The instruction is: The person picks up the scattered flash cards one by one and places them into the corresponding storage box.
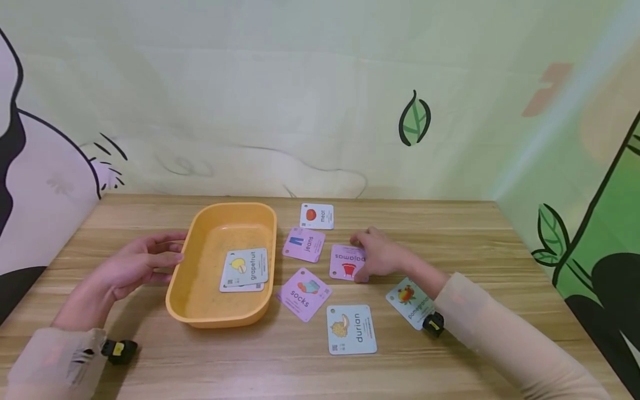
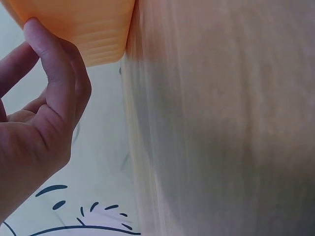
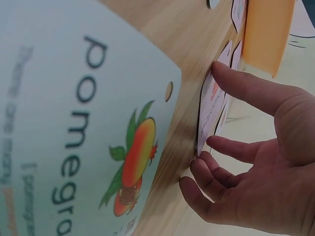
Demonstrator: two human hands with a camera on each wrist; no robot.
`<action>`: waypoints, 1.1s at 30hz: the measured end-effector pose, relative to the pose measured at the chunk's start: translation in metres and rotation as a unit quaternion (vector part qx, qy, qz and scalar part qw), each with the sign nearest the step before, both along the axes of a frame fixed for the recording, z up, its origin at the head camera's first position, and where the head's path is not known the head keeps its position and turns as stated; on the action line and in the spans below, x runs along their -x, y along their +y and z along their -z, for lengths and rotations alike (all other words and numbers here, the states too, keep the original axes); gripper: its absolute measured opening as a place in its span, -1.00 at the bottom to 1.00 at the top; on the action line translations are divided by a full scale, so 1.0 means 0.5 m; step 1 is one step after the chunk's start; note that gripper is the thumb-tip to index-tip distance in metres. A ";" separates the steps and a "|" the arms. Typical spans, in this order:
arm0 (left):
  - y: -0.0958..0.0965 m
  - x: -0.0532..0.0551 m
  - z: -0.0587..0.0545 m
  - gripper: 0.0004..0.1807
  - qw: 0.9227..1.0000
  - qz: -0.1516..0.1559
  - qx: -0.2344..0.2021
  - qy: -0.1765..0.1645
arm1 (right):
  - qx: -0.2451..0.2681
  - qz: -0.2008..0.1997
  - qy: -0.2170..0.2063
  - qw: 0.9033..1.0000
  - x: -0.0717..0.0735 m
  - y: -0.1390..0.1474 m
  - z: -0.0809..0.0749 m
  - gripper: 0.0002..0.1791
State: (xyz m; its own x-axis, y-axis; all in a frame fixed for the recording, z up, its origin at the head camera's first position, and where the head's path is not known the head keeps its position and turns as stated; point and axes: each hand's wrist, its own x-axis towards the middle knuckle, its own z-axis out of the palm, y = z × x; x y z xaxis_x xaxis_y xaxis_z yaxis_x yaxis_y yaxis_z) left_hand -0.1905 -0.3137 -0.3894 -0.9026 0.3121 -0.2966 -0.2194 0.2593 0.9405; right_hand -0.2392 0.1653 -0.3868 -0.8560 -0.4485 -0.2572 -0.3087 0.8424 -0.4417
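In the head view, my left hand (image 1: pixel 137 264) touches the left side of an orange plastic tray (image 1: pixel 200 244). The left wrist view shows a fingertip of that hand against the tray's outer wall (image 2: pixel 98 29). Inside the tray, a grapefruit card (image 1: pixel 247 265) lies on top of another card. My right hand (image 1: pixel 382 253) spans a purple pajamas card (image 1: pixel 345 261), thumb and fingers at opposite edges; the card lies about flat on the table. In the right wrist view, the thumb and a fingertip meet the edges of the pajamas card (image 3: pixel 212 105). A pomegranate card (image 1: pixel 407 300) lies under the right forearm.
Between tray and right hand lie a meat card (image 1: pixel 317 216), a jeans card (image 1: pixel 304 244) and a socks card (image 1: pixel 305 294). Nearer is a durian card (image 1: pixel 351 329). A wooden table (image 1: pixel 225 366) bears everything, with a printed cloth (image 1: pixel 300 111) behind it.
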 end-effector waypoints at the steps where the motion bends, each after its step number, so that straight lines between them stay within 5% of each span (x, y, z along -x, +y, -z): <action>1: 0.000 0.000 0.000 -0.25 1.000 0.000 0.000 0.000 | -0.001 0.001 -0.001 1.000 0.000 -0.001 0.000 -0.10; 15: 0.004 -0.001 -0.002 -0.24 1.000 -0.001 0.005 -0.001 | -0.001 0.006 0.000 1.000 -0.002 -0.003 0.001 -0.21; 33: 0.002 -0.005 -0.006 -0.20 1.000 -0.005 0.011 -0.002 | 0.061 0.000 -0.005 0.998 -0.002 -0.006 0.006 -0.25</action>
State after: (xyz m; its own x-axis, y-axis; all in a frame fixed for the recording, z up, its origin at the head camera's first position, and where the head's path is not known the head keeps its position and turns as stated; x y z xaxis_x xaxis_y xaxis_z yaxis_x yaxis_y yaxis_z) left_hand -0.1879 -0.3126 -0.3864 -0.9046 0.2960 -0.3067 -0.2259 0.2772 0.9339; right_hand -0.2383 0.1623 -0.3898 -0.8532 -0.4779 -0.2090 -0.3041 0.7813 -0.5450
